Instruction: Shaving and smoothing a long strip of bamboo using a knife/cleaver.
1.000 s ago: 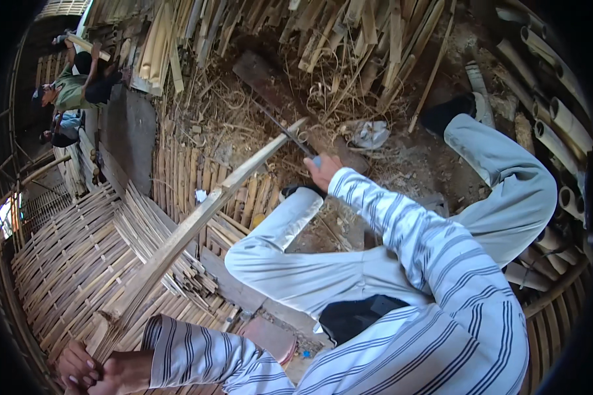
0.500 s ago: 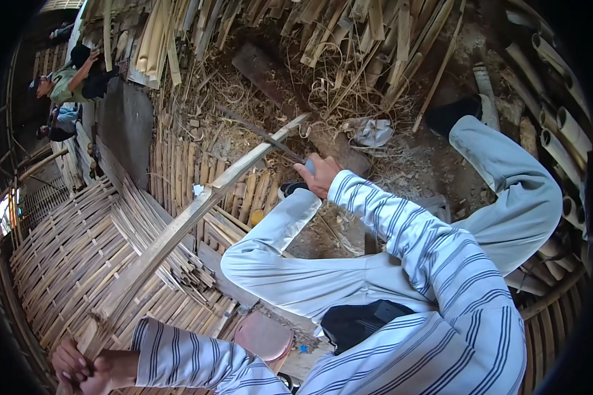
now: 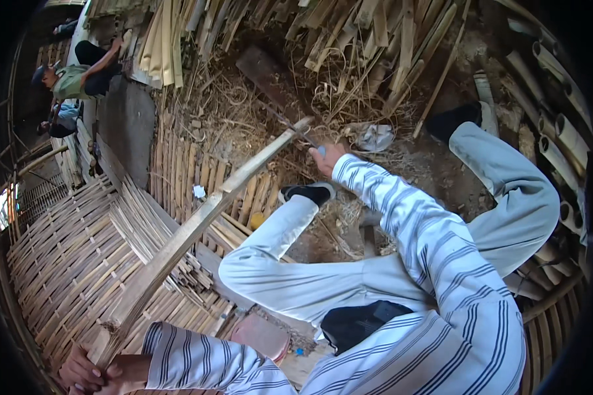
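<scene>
A long pale split pole point(image 3: 184, 237), bamboo or wood, slants from the lower left up toward the middle. My left hand point(image 3: 89, 375) grips its near end, fingers wrapped round it. Out near the pole's far tip, my right hand point(image 3: 329, 158) is closed on the blue handle of a knife point(image 3: 278, 118). The narrow dark blade crosses the pole at that tip; whether it is cutting in cannot be made out. About midway along, the pole has a step in its edge.
Bamboo strips point(image 3: 395, 46) and curled shavings point(image 3: 244, 99) cover the ground ahead. Woven bamboo matting point(image 3: 66, 250) spreads at the left. Cut bamboo tubes point(image 3: 563, 138) are stacked at the right. Another person point(image 3: 72, 82) sits at the far left. A crumpled plastic bag point(image 3: 375, 137) lies beyond my right hand.
The knife has slid along the pole to its far tip, with my right hand shifting right and slightly away. My left hand and the pole's near end have moved slightly right.
</scene>
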The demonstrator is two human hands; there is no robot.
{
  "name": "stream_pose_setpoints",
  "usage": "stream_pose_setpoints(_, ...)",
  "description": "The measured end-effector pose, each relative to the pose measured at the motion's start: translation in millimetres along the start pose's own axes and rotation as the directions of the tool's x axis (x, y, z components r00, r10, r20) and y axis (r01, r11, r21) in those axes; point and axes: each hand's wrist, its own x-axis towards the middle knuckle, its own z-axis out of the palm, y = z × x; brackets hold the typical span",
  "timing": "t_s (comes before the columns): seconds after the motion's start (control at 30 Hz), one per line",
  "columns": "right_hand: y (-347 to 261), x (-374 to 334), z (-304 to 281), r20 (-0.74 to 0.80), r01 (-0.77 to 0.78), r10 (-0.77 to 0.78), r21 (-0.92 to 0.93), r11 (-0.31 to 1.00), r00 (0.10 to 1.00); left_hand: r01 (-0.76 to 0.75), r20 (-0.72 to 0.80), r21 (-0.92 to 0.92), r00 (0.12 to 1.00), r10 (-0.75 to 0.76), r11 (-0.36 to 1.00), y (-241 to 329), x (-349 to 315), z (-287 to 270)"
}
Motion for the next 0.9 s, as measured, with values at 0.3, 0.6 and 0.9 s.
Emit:
stream_pose_setpoints(0.3, 10, 4, -6, -0.002, -0.018, 0.018, 0.016, 1.0, 1.0, 0.197, 0.142, -0.252, 0.976, -0.165, 0.948, 20, 10, -46)
stream_pose_setpoints(0.6, 19, 5, -8, 0.151, -0.07, 0.075, -0.038, 0.997, 0.986, -0.059, 0.061, -0.009, 0.996, 0.06, 0.998, 2, -8, 4)
stream_pose_setpoints(0.9, 45, -5, 10, -0.18, -0.051, 0.061, 0.06, 0.997, 0.982, -0.079, -0.304, 0.242, 0.94, 0.153, 0.967, 13, 17, -53)
